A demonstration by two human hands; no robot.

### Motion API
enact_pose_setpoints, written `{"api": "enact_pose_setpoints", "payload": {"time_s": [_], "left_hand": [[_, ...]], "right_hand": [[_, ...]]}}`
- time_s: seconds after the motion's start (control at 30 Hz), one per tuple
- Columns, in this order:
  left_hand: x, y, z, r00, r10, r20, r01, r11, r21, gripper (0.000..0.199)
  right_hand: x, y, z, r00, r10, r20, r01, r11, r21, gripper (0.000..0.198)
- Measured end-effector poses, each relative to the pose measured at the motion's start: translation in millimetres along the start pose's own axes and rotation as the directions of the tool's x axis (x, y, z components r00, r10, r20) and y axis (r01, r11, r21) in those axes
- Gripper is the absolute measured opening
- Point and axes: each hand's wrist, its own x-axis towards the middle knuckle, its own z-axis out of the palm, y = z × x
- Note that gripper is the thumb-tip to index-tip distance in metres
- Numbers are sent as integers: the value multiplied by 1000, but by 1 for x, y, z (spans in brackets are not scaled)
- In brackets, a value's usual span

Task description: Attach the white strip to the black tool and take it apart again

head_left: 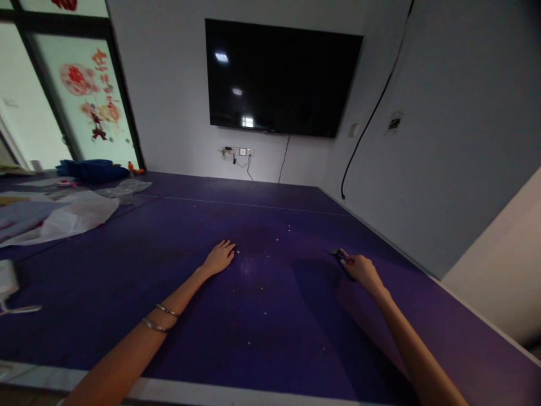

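My left hand (pixel 220 257) lies palm down on the purple tabletop (pixel 203 316), fingers stretched out and holding nothing. Just beyond its fingertips is a tiny white scrap (pixel 238 252). Over the right side of the table, my right hand (pixel 362 269) is closed on a small dark tool (pixel 337 253). Two narrow parts show at the tool's far end; its exact kind is too small to make out. Several more white specks are scattered between my hands.
White sheets and clear plastic (pixel 84 217) cover the table's left side, with a dark blue cloth bundle (pixel 93 170) behind. A white device (pixel 7 282) sits at the left edge. Along the right wall hangs a black cable (pixel 374 113). A television (pixel 283 79) is mounted ahead.
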Motion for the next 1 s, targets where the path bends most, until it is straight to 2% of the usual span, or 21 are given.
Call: {"api": "enact_pose_setpoints", "payload": {"time_s": [0.07,0.33,0.53,0.77,0.9,1.0], "left_hand": [[0,-1,1,1000,6,-5,-6,1000,-5,48],[1,1,-1,1000,18,-4,-18,1000,-11,47],[1,1,-1,1000,19,-2,-19,1000,24,48],[3,1,-2,1000,11,-24,-11,1000,7,46],[8,19,-15,986,-51,-160,32,992,-120,36],[14,53,-24,972,-39,-231,-25,962,-271,29]], "right_hand": [[-4,4,1,999,13,43,-12,1000,-14,22],[-12,4,5,999,27,34,-24,995,-100,23],[-13,4,2,997,65,47,-61,996,-69,21],[-15,7,4,999,26,39,-25,999,-33,22],[-14,-2,1,999,38,29,-38,999,-6,23],[-13,-23,-5,1000,-16,-11,16,999,30,23]]}}
